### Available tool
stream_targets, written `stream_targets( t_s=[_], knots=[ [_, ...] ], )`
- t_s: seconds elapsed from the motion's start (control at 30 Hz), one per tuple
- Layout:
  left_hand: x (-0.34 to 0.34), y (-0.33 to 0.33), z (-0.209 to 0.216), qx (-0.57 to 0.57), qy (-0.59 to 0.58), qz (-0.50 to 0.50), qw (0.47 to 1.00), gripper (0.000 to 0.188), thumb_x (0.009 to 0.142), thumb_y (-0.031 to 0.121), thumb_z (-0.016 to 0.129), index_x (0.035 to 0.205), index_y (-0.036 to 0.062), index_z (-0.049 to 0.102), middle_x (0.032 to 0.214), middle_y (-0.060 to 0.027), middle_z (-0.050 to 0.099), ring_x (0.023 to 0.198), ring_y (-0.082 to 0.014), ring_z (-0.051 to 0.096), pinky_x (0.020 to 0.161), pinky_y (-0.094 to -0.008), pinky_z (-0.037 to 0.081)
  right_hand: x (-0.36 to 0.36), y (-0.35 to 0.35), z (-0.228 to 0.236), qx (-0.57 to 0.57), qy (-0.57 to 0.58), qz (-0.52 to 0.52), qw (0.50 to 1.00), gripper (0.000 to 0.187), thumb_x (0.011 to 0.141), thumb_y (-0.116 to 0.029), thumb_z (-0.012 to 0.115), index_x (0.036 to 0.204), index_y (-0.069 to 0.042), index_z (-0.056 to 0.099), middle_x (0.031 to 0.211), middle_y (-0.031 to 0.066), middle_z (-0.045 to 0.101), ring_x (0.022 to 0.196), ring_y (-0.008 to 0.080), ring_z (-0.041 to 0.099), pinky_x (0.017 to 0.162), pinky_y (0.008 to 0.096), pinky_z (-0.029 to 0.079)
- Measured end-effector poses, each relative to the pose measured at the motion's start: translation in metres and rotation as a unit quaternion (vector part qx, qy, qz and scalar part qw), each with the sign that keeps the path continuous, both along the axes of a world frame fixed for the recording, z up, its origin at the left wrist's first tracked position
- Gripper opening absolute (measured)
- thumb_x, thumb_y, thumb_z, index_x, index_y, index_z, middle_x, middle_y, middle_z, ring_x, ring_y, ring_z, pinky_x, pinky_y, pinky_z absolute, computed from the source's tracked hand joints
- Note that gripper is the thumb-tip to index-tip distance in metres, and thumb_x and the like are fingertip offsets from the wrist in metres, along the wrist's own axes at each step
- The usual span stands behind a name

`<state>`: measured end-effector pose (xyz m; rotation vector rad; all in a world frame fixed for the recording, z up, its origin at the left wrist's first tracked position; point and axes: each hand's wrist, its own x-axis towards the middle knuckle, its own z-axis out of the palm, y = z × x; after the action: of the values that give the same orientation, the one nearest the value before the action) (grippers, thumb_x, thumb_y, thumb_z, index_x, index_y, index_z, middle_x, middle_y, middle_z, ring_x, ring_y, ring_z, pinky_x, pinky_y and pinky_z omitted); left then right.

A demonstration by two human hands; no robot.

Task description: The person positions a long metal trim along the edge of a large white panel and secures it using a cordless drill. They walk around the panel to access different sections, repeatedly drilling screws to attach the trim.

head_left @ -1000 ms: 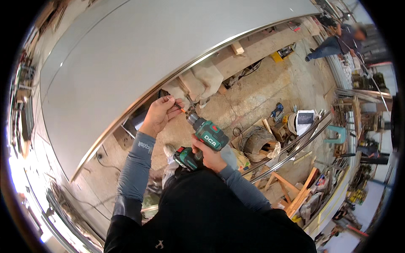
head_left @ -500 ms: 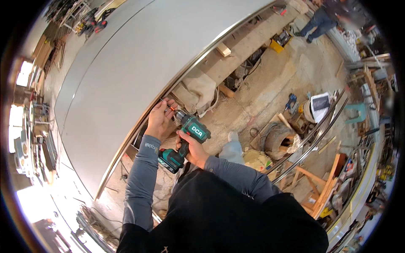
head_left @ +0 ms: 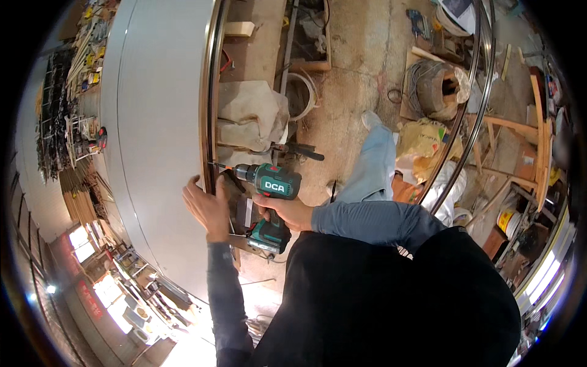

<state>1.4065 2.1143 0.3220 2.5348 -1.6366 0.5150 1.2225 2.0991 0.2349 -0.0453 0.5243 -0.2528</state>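
My right hand (head_left: 287, 210) is wrapped round the handle of a green and black cordless drill (head_left: 278, 181), its battery pointing toward me. A thin bit with an orange collar (head_left: 228, 167) sticks out leftward from the chuck. Its tip reaches the metal-trimmed edge (head_left: 211, 110) of a large pale grey panel (head_left: 162, 110); whether it has entered the edge I cannot tell. My left hand (head_left: 208, 207) rests at that edge just nearer than the bit, fingers spread over the panel and thumb raised along its side. Nothing shows in it.
Beside the panel edge lie a draped cloth (head_left: 254, 116), a wooden block (head_left: 239, 29) and a white bucket (head_left: 304, 95). Long curved metal bars (head_left: 478, 92) cross the right side. Behind them stands a wooden frame (head_left: 541, 140). A yellow bag (head_left: 422, 147) lies near my leg.
My left hand has left the drill bit and spread out on the panel edge. The drill has turned more squarely toward the edge, bit tip against it. The whole view has swung round.
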Motion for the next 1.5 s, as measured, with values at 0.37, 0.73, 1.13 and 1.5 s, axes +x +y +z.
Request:
stream_targets(
  t_s=[0.37, 0.73, 1.13, 1.5],
  knots=[
    [0.051, 0.01, -0.033, 0.054, 0.022, 0.02, 0.998, 0.043, 0.094, 0.035, 0.075, 0.09, 0.002, 0.048, 0.091, -0.0162, 0.049, 0.087, -0.0389, 0.05, 0.078, -0.0514, 0.041, 0.005, -0.006, 0.006, -0.016, 0.012, 0.02, 1.0, 0.025, 0.099, -0.029, 0.075, 0.085, -0.012, 0.064, 0.073, -0.0001, 0.06, 0.068, 0.0104, 0.055, 0.063, 0.0313, 0.046],
    [0.055, 0.002, -0.021, 0.057, 0.061, 0.024, 0.996, 0.036, 0.092, 0.025, 0.076, 0.088, 0.002, 0.048, 0.088, -0.0162, 0.048, 0.085, -0.0385, 0.05, 0.075, -0.0505, 0.04, 0.016, -0.009, 0.01, 0.037, -0.007, 0.031, 0.999, 0.021, 0.101, -0.027, 0.072, 0.092, -0.01, 0.065, 0.079, -0.0001, 0.062, 0.071, 0.0118, 0.057, 0.068, 0.0294, 0.047],
    [0.063, 0.008, -0.02, 0.03, 0.079, 0.035, 0.996, 0.035, 0.079, 0.018, 0.081, 0.088, 0.0048, 0.05, 0.091, -0.0147, 0.051, 0.086, -0.0366, 0.052, 0.078, -0.0494, 0.044, 0.022, -0.013, 0.012, 0.062, 0.018, 0.07, 0.995, 0.017, 0.103, -0.025, 0.069, 0.099, -0.01, 0.06, 0.08, 0.0011, 0.06, 0.072, 0.0119, 0.057, 0.074, 0.0317, 0.048],
    [0.067, 0.01, -0.012, 0.048, 0.137, 0.041, 0.989, 0.036, 0.078, 0.016, 0.08, 0.092, 0.0047, 0.049, 0.093, -0.0156, 0.05, 0.087, -0.037, 0.052, 0.079, -0.0486, 0.044, 0.027, -0.025, 0.022, 0.0, 0.048, 0.11, 0.993, 0.024, 0.105, -0.033, 0.064, 0.096, -0.011, 0.06, 0.079, -0.0001, 0.058, 0.079, 0.0124, 0.056, 0.082, 0.0305, 0.046]
  ],
)
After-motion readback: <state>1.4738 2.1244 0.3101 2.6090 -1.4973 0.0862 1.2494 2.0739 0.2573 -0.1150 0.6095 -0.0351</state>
